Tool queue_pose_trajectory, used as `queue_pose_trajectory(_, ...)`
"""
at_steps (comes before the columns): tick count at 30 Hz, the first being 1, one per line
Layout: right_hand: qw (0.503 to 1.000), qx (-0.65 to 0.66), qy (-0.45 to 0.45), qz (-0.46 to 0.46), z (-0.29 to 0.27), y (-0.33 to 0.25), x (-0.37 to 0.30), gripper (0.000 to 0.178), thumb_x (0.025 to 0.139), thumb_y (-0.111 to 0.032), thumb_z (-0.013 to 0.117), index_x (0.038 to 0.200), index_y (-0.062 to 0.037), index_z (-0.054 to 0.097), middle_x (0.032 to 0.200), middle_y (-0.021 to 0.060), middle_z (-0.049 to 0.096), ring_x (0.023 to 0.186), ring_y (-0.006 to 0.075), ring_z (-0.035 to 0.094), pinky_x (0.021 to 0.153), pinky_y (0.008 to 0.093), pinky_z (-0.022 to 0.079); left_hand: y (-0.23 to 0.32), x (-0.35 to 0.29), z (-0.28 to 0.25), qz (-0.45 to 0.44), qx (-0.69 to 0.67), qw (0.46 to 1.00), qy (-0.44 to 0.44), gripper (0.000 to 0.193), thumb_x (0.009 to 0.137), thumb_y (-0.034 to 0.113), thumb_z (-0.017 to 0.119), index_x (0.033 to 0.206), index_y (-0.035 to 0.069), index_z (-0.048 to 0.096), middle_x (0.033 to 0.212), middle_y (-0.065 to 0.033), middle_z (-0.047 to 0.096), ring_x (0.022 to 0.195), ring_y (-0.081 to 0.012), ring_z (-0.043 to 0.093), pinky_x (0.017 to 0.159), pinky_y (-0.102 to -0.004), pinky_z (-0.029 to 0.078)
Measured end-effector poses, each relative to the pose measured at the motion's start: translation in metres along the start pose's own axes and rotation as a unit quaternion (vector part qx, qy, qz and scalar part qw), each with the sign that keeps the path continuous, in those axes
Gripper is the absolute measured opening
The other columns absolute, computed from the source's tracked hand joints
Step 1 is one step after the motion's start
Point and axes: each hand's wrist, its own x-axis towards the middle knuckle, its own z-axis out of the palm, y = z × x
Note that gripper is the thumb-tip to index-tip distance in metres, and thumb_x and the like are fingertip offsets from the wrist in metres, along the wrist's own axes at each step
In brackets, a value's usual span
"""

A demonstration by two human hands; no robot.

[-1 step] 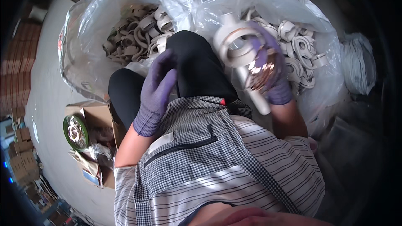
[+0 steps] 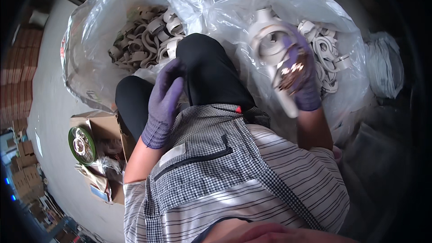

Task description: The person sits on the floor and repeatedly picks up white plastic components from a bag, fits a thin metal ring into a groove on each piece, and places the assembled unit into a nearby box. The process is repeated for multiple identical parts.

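Left hand: your left hand [image 2: 165,101], in a purple glove, is held above your lap just left of the right leg [image 2: 207,69] – thumb apart from the fingers.
Right hand: your right hand [image 2: 307,69], gloved alike, is clamped on a white ring [image 2: 263,26] and raised over the right bag [image 2: 355,63].
Ring: it sits at the fingers, its short neck pointing away from you, its round opening facing up.
Copper bits: a shiny bunch of copper bits [image 2: 293,73] shows at the same hand; blur smears this spot, so how they are held is hard to tell.
Pale rod: a pale rod [image 2: 288,104] slants down toward you below the bits – perhaps part of the ring.
Right bag: clear plastic, with white parts [image 2: 325,49] heaped inside, beside your right hand.
Left bag: the left bag [image 2: 87,63] holds a heap of grey-white parts [image 2: 145,45].
Box: a cardboard box [image 2: 107,128] stands at your left, with a green dish [image 2: 92,146] of metal rings [image 2: 81,145].
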Motion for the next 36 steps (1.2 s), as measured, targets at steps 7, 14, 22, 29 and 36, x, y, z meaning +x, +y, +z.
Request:
queue_pose_trajectory(7,0.819,-0.468,0.328,-0.046,-0.187,-0.043,0.027,0.033,0.098,-0.012,0.064,0.129,-0.0006,0.066,0.111,0.0127,0.073,0.096,0.0202,0.069,0.088,0.0326,0.055,-0.028,-0.012,-0.024,-0.112,-0.022,0.990,0.079,0.043,0.107,0.017,0.054,0.144,-0.004,0.051,0.127,-0.0108,0.064,0.116,-0.0183,0.061,0.106,-0.0327,0.046)
queue_pose_trajectory(14,0.675,-0.612,0.383,0.152,-0.386,-0.007,0.063,0.055,0.088,-0.041,0.076,0.125,-0.0010,0.070,0.116,0.0150,0.075,0.101,0.0271,0.071,0.091,0.0373,0.053,-0.061,0.005,-0.025,-0.061,0.010,0.998,0.001,0.042,0.101,0.008,0.065,0.141,-0.001,0.055,0.125,-0.0068,0.063,0.118,-0.0144,0.058,0.108,-0.0290,0.044)
queue_pose_trajectory(22,0.750,-0.600,0.275,0.051,-0.344,-0.020,0.105,0.056,0.089,-0.029,0.077,0.134,0.0016,0.063,0.129,0.0182,0.069,0.112,0.0264,0.068,0.096,0.0341,0.052,-0.023,0.035,-0.114,0.013,0.416,0.904,0.100,0.043,0.093,0.019,0.076,0.129,0.001,0.065,0.119,-0.0106,0.067,0.111,-0.0196,0.065,0.096,-0.0332,0.053)
queue_pose_trajectory(29,0.652,-0.720,0.230,0.060,-0.329,-0.048,0.070,0.033,0.095,-0.014,0.063,0.126,-0.0021,0.068,0.124,0.0129,0.071,0.111,0.0250,0.068,0.098,0.0356,0.052,-0.079,0.187,-0.135,-0.153,0.608,0.772,-0.103,0.061,0.089,0.049,0.067,0.128,0.002,0.067,0.119,-0.0230,0.071,0.111,-0.0354,0.070,0.098,-0.0438,0.054)
queue_pose_trajectory(36,0.840,-0.386,0.328,-0.195,-0.282,-0.089,0.065,0.037,0.096,-0.002,0.050,0.132,-0.0014,0.059,0.124,0.0182,0.065,0.109,0.0290,0.068,0.095,0.0332,0.057,-0.215,0.249,-0.138,-0.236,0.598,0.764,-0.061,0.052,0.094,0.055,0.057,0.126,0.018,0.072,0.125,-0.0150,0.071,0.117,-0.0353,0.067,0.103,-0.0397,0.053)
